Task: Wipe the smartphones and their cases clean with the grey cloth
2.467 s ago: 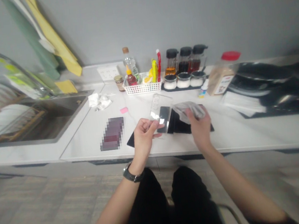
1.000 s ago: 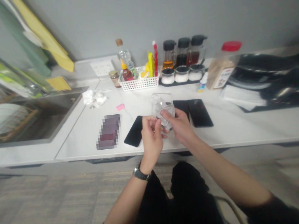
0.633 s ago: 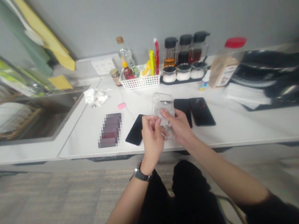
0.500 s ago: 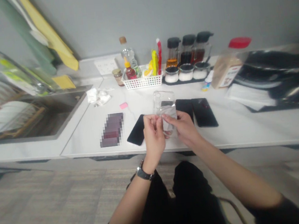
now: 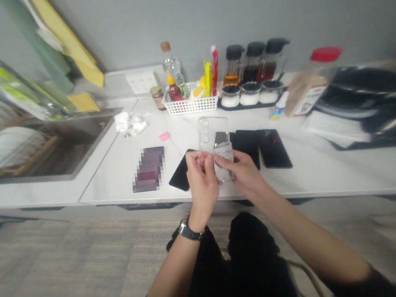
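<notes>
Plastic phone case [image 5: 209,137]: transparent, with round openings at its upper left, held over the table [image 5: 314,168] between both hands, directly in front of the person.

Left grip [image 5: 202,179]: grasping the case, with thumb and fingers closed on its left edge. A wristwatch with a dark band [image 5: 189,229] is worn on this arm.

Right grip [image 5: 245,174]: grasping a greyish cloth [image 5: 225,149] and pressing it to the lower part of the case, thumb on top. The fingers behind the case are mostly hidden.

Adjacent items: one black smartphone [image 5: 179,175] lies at an angle beside the left grip and is partly covered by it. Two further dark devices lie side by side beyond the right grip: the inner device [image 5: 248,142] and the outer device [image 5: 275,149]. Another dark surface shows through the case.

Left of the smartphone lies a pixelated object [image 5: 149,169], not identifiable. Behind it are a pink tag [image 5: 164,136] and crumpled white tissue [image 5: 131,123]. A white perforated basket [image 5: 191,105] stands near the wall.
</notes>
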Demonstrator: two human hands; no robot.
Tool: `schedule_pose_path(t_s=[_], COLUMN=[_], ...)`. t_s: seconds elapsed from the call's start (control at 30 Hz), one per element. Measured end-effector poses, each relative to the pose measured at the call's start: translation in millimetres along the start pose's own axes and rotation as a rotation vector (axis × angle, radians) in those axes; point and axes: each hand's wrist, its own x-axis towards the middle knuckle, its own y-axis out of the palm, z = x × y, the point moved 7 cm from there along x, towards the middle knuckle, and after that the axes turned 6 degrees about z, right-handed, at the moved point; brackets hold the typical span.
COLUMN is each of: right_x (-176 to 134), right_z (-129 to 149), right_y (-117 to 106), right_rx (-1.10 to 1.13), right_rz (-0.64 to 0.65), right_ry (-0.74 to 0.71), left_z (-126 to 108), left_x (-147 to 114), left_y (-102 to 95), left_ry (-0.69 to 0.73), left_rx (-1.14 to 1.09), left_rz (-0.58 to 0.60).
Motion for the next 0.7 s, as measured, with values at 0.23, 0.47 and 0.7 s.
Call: schedule_pose_path(t_s=[0.23,0.47,0.7], right_x=[3,-4,-1], right_z=[2,2,10], right_y=[-2,0,-6], right_rx=[-0.018,0.021,0.039], right_rz=[-0.023,-0.048,-0.072], right_ry=[0.002,0.019,-0.035], left_z=[-1,1,2], left_x=[-8,-15,-19], left_y=[2.3,4.9,8.3], left_ry=[-0.04,-0.072,-0.107], left_rx=[-0.024,-0.131,-0.125], left_rz=[0.085,0.143,0.22])
